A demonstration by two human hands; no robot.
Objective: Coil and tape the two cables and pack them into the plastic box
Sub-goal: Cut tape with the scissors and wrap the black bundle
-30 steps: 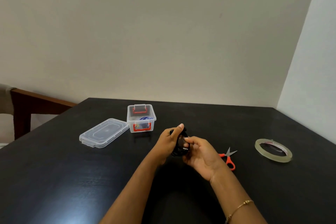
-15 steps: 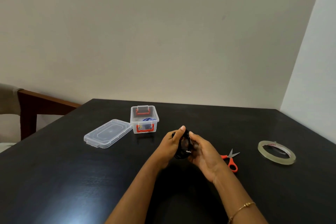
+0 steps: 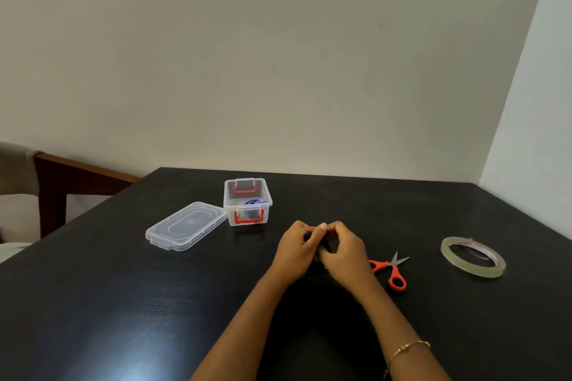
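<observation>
My left hand [image 3: 297, 246] and my right hand [image 3: 345, 249] are pressed together over the middle of the black table, both closed around a small black coiled cable [image 3: 322, 244] that is almost wholly hidden between the fingers. The clear plastic box [image 3: 247, 202] with red latches stands open behind and to the left of my hands. A blue coiled cable [image 3: 253, 202] lies inside it. The box's clear lid [image 3: 185, 225] lies flat to the box's left. A roll of clear tape [image 3: 473, 256] lies at the right, and orange-handled scissors [image 3: 391, 269] rest just right of my right hand.
The black table [image 3: 123, 303] ends at a pale wall behind and on the right. A wooden chair [image 3: 55, 182] stands beyond the table's left edge.
My hands have closed further over the black coil, which showed between the fingers before. The view has shifted slightly.
</observation>
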